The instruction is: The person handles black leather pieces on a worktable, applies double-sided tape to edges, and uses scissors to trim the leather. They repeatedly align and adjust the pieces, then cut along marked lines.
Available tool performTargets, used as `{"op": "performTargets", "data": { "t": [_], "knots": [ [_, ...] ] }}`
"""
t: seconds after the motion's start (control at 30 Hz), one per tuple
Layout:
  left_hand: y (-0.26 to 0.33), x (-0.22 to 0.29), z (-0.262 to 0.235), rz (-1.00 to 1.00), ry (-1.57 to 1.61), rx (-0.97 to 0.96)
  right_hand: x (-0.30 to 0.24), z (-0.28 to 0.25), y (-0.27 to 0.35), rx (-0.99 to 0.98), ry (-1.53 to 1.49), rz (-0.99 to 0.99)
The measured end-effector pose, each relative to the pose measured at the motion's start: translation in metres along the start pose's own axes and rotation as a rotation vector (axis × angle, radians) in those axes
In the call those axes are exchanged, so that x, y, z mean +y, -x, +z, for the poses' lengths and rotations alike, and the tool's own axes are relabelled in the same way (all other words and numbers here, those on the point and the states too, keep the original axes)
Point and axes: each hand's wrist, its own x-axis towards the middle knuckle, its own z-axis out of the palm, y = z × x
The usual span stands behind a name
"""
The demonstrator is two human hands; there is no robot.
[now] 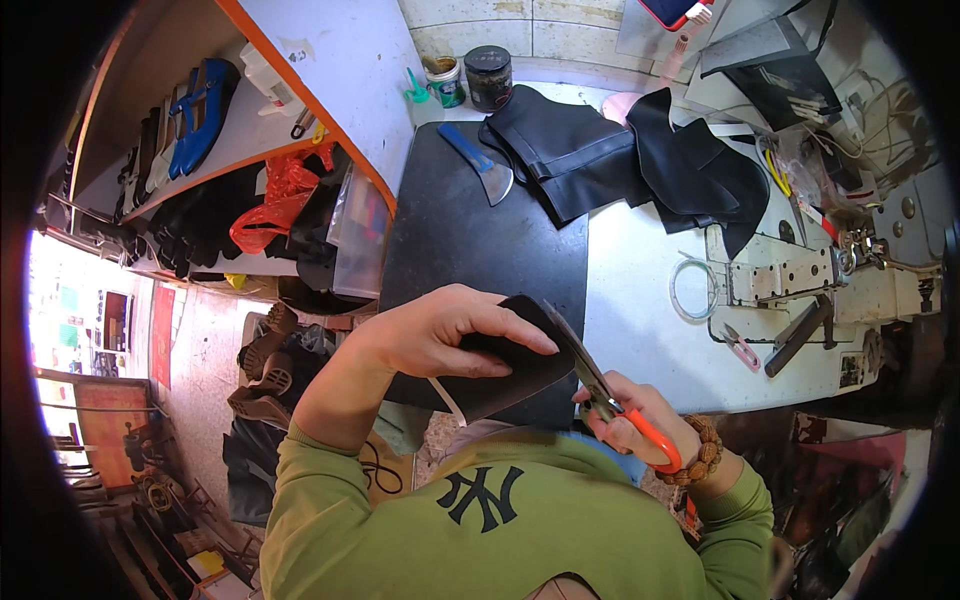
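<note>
Green sweatshirt (390, 530) fabric with a dark emblem on the chest occupied the lower part of the view, its two sleeves extending toward the workpiece.

Workpiece: a thin black sheet (505, 390), positioned in front of the chest, over the near end of a black mat (435, 245).

Left hand (440, 330): gripping the sheet from the left. Two digits lay extended across its surface; the position of the remaining fingers could not be determined.

Right hand (652, 412): fingers closed on the orange handle of a pair of scissors (598, 388). The blades pointed away from the body, along the right edge of the sheet; whether they stood apart could not be determined. A brown beaded bracelet (702, 450) encircled the right wrist.

Work surface: the mat lay on a white table (630, 310). A blue-handled knife (472, 158) with a curved blade rested on the far part of the mat. Right of the knife lay two black leather pieces (575, 165), touching each other.

Right side of table: a clear coil (673, 288) lay beside a metal machine base (780, 275). Small pink-handled snips (743, 350) and a hammer (800, 337) were placed nearer the body.
</note>
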Motion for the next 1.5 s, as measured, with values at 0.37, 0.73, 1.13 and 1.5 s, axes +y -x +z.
{"op": "performTargets", "data": {
  "t": [0.37, 0.73, 1.13, 1.5],
  "knots": [
    [-0.001, 0.000, -0.001, 0.065, -0.043, -0.008, -0.003, -0.001, 0.001, 0.043, 0.161, 0.022],
    [-0.007, -0.002, 0.004, 0.068, -0.009, -0.059, 0.001, -0.002, -0.010, -0.022, 0.160, -0.092],
    [-0.004, -0.003, 0.002, 0.012, -0.050, 0.027, 0.001, -0.005, -0.011, 0.098, 0.188, 0.049],
    [-0.023, -0.015, 0.063, 0.006, 0.055, 1.038, 0.017, 0.027, -0.027, 0.197, -0.207, -0.139]
  ]
}}
